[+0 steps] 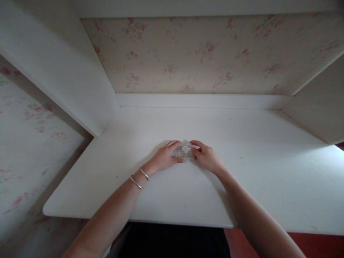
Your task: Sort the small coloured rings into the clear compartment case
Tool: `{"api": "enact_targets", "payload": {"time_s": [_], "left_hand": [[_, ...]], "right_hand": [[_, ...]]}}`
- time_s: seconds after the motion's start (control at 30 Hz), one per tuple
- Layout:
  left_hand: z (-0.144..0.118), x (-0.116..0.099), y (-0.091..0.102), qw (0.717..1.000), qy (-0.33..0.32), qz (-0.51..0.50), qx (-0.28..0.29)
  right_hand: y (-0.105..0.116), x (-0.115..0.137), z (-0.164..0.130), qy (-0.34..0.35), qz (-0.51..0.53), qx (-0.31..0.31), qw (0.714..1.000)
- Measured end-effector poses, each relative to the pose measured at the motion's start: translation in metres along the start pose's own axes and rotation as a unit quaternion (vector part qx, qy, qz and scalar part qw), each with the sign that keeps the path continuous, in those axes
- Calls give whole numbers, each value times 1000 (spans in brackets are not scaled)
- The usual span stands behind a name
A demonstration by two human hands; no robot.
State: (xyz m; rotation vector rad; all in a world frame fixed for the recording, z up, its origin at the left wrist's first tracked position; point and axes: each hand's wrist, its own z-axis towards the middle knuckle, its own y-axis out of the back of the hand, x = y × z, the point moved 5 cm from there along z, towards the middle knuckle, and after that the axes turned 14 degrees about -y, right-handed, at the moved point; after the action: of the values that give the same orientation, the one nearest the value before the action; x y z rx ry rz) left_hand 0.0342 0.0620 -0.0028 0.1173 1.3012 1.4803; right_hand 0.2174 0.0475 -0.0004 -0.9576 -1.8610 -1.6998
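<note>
A: Where are your hands rn?

B: Both out in front of you on the table, meeting near its middle, approx 12 o'clock from your body. Left hand comes in from 7 o'clock, right hand from 5 o'clock.

A: And what's between them?

B: A small clear packet, lying flat on the table. Looks like see-through plastic w/ small pale bits inside; too small and blurred to say what they are.

A: Are your hands gripping it?

B: Left hand lies palm down w/ fingers stretched fwd, thumb against the packet's 9 o'clock edge, touching it. Right hand is curled loosely, fingertips pinching or pressing the packet's 3 o'clock edge. So both are in contact w/ it, neither is a fist. Can't tell if the packet is lifted at all; it seems to rest on the surface.

A: Anything on your wrists?

B: Two thin silver bangles on the left wrist, one just behind the other. Right forearm is bare.

A: What's around the table?

B: White side panel at 10 o'clock, another at 2 o'clock, a low white back ledge at 12 o'clock. Behind that, floral wallpaper, pinkish flowers on cream. Same paper on the wall at 9 o'clock. Bright light falls on the table at 3 o'clock.
</note>
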Motion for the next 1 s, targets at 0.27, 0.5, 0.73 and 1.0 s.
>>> {"api": "enact_targets", "payload": {"time_s": [0.27,0.5,0.73,1.0], "left_hand": [[1,-2,1,1000,3,5,11],[2,-4,3,1000,11,1,8],[1,-4,3,1000,20,5,13],[0,0,0,1000,22,-10,17]], "right_hand": [[1,1,-1,4,-9,-7,1000],[1,3,-2,6,-11,-5,1000],[1,4,-3,7,-17,-6,1000],[2,6,-3,7,-21,-4,1000]]}}
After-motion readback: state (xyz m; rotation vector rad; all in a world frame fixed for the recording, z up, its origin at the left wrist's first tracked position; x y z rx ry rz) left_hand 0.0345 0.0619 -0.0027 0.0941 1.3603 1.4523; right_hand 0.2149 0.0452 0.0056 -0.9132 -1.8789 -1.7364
